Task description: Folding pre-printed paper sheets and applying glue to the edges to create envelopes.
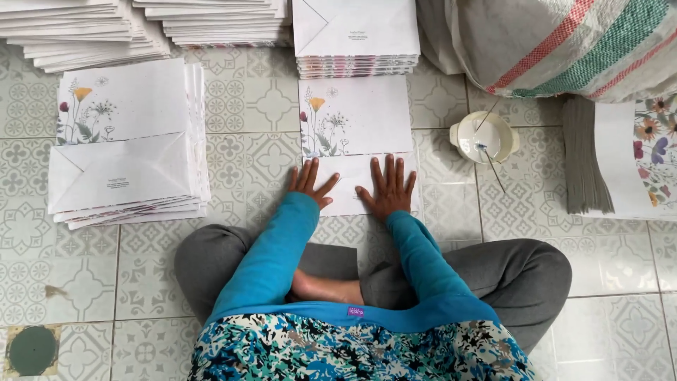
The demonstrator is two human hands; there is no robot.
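1. Nearest, a person sits cross-legged on the patterned tile floor [247, 106], in blue sleeves and grey trousers, one bare foot showing between the knees.
2. Just beyond the knees, the left hand [309, 182] and right hand [387, 188] lie palm down on the white lower flap of a flowered envelope [356, 116]. The fingers of both hands are spread flat and fully open; they press on the paper and grip nothing.
3. The envelope lies in the middle of the floor, straight ahead of the person, its far half printed with an orange flower and thin stems on the left side.
4. Risk, as I judge it: uneven pressure from the two hands could leave the flap creased askew, and any wet glue under it could squeeze out and mark the print.
5. To the right of the envelope sits a small white bowl [485, 137] with a thin stick [488, 156] resting across it. A swing of the right elbow could tip it onto the paper.
6. To the left, a fanned stack of finished envelopes [130, 173] shows a white back with a small dark label on top and a flowered front behind; it leans and could slide.
7. At the right edge lies a pile of flat sheets [620, 159], grey at the edges, with bright flower and butterfly prints.
8. Farthest, more white stacks [356, 35] line the far edge, and a woven sack [564, 42] with red and green stripes fills the far right corner.
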